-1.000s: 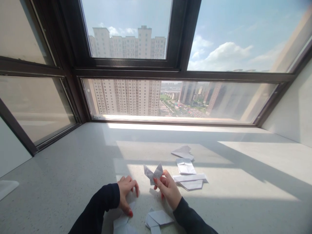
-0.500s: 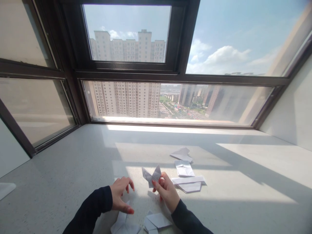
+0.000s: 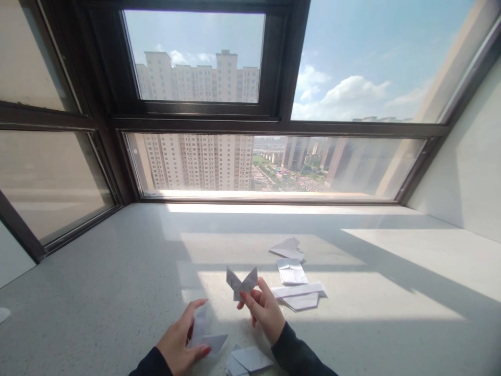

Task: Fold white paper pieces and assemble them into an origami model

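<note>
My right hand [image 3: 266, 309] pinches a small white origami piece [image 3: 237, 287] with two upright points, like a pair of ears. It is held above the counter, thumb in front. To the left, my left hand [image 3: 178, 334] has its thumb and fingers around another folded white paper [image 3: 214, 342], whose pointed flap sticks out to the right. Part of this paper is hidden by the hand. Between the two wrists, at the bottom edge, lies a further folded paper [image 3: 249, 360], close to my right sleeve.
Beyond my right hand lie a long-brimmed folded paper [image 3: 299, 296], a squarish folded paper [image 3: 291, 271] and a paper plane shape [image 3: 288, 248] on the pale speckled counter [image 3: 117, 282]. A white object [image 3: 3, 314] shows at the left edge. Dark-framed windows [image 3: 270, 127] stand behind.
My left hand has come down and closed around the folded paper near it, which now sits higher and further right. My right hand still holds the two-pointed piece. The view has shifted slightly.
</note>
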Tool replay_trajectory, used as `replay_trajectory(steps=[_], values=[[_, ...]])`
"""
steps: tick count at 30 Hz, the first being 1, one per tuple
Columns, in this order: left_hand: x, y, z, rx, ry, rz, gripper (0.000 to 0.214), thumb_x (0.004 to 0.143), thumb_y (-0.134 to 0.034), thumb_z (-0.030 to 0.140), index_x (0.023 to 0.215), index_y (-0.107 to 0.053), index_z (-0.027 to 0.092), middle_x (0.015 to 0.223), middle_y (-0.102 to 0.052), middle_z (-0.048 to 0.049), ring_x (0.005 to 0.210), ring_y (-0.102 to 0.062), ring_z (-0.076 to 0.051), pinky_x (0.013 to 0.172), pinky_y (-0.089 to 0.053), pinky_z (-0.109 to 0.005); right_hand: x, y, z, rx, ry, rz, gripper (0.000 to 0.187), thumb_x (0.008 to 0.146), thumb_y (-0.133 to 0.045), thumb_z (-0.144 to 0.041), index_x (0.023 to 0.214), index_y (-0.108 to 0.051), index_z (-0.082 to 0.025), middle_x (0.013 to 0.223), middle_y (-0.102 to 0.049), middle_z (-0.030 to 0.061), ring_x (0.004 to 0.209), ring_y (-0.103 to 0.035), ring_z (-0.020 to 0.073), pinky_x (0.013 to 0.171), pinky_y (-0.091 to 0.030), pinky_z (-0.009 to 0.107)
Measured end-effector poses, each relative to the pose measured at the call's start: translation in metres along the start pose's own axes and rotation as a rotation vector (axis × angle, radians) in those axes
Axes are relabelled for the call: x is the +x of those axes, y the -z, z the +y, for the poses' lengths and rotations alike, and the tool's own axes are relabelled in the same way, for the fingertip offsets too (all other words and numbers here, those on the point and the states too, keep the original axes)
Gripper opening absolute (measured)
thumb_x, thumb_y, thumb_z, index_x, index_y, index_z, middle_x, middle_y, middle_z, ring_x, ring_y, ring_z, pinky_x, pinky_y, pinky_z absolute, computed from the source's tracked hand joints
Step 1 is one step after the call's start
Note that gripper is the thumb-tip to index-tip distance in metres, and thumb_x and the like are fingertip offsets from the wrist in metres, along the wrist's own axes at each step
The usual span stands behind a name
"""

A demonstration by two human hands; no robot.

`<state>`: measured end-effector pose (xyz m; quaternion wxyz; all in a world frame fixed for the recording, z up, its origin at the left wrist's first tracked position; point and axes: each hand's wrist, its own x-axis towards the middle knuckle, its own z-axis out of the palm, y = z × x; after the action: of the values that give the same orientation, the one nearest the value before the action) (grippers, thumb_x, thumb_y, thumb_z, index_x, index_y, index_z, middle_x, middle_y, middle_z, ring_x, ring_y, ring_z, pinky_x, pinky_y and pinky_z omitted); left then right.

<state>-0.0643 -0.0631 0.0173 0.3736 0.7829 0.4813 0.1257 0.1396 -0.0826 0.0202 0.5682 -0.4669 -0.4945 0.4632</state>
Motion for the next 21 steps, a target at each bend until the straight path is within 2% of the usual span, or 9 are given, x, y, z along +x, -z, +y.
replay_trajectory(steps=[3,5,7,9,11,14,17,19,21], values=[[0.018,0.003,0.016,-0.34,0.004,0.085,0.03,0.065,-0.055,0.038,0.085,-0.051,0.017,0.076,-0.062,-0.0014,0.072,-0.057,-0.018,0.065,-0.044,-0.027,-0.004,-0.001,-0.006,0.0,0.069,-0.03,0.038,0.071,-0.05,-0.051,0.087,-0.04,-0.018,0.057,-0.059,0.0015,0.044,-0.053,0.0131,0.03,-0.029,0.017],[0.033,0.001,0.028,-0.484,-0.001,0.176,0.027,0.063,-0.058,0.039,0.073,-0.052,0.015,0.066,-0.061,-0.0003,0.065,-0.056,-0.016,0.06,-0.044,-0.026,-0.008,-0.003,-0.008,-0.025,0.128,-0.064,0.035,0.075,-0.047,-0.048,0.091,-0.039,-0.018,0.056,-0.059,0.0018,0.048,-0.055,0.0146,0.031,-0.03,0.017],[0.047,-0.008,0.04,-0.688,-0.03,0.212,0.027,0.061,-0.061,0.039,0.067,-0.049,0.016,0.055,-0.055,0.0026,0.052,-0.053,-0.013,0.048,-0.04,-0.023,-0.011,-0.006,-0.007,-0.061,0.171,-0.081,0.032,0.077,-0.045,-0.046,0.091,-0.039,-0.017,0.056,-0.06,0.002,0.05,-0.057,0.0157,0.033,-0.033,0.019],[0.057,-0.022,0.048,-0.991,-0.027,0.206,0.031,0.057,-0.065,0.038,0.07,-0.047,0.016,0.05,-0.052,0.0048,0.045,-0.05,-0.011,0.042,-0.037,-0.021,-0.012,-0.007,-0.003,-0.105,0.192,-0.082,0.03,0.078,-0.044,-0.044,0.091,-0.04,-0.017,0.057,-0.06,0.002,0.053,-0.059,0.0168,0.039,-0.039,0.021],[0.062,-0.037,0.053,-1.07,-0.019,0.178,0.034,0.062,-0.06,0.043,0.078,-0.046,0.017,0.049,-0.051,0.005,0.039,-0.048,-0.011,0.037,-0.035,-0.021,-0.01,-0.006,0.003,-0.172,0.183,-0.062,0.029,0.078,-0.043,-0.043,0.091,-0.04,-0.017,0.055,-0.059,0.0011,0.052,-0.059,0.0168,0.044,-0.042,0.024],[0.061,-0.053,0.051,-1.265,-0.034,0.143,0.039,0.063,-0.06,0.044,0.089,-0.045,0.018,0.061,-0.059,-0.0002,0.049,-0.055,-0.016,0.041,-0.04,-0.024,-0.004,-0.001,0.014,-0.268,0.126,-0.036,0.031,0.078,-0.043,-0.045,0.089,-0.04,-0.017,0.047,-0.056,-0.0021,0.042,-0.055,0.0149,0.042,-0.039,0.023],[0.058,-0.054,0.047,-1.519,-0.022,0.091,0.043,0.064,-0.061,0.042,0.096,-0.049,0.016,0.078,-0.064,-0.0073,0.067,-0.061,-0.021,0.056,-0.046,-0.03,0.001,0.003,0.023,-0.277,0.078,-0.004,0.033,0.075,-0.045,-0.049,0.084,-0.041,-0.018,0.041,-0.05,-0.0057,0.035,-0.049,0.0121,0.037,-0.034,0.021],[0.058,-0.05,0.047,-1.588,0.031,0.048,0.048,0.067,-0.056,0.047,0.1,-0.05,0.012,0.081,-0.064,-0.011,0.073,-0.061,-0.023,0.064,-0.047,-0.032,0.002,0.003,0.025,-0.257,0.051,0.018,0.033,0.073,-0.047,-0.049,0.082,-0.041,-0.018,0.04,-0.047,-0.0073,0.033,-0.046,0.0108,0.035,-0.032,0.02],[0.058,-0.046,0.048,-1.587,0.087,0.027,0.058,0.067,-0.052,0.053,0.105,-0.049,0.01,0.08,-0.064,-0.0126,0.074,-0.062,-0.024,0.065,-0.048,-0.031,0.001,0.002,0.024,-0.228,0.036,0.026,0.033,0.072,-0.049,-0.049,0.083,-0.041,-0.018,0.041,-0.047,-0.0075,0.034,-0.046,0.0101,0.035,-0.032,0.02]])
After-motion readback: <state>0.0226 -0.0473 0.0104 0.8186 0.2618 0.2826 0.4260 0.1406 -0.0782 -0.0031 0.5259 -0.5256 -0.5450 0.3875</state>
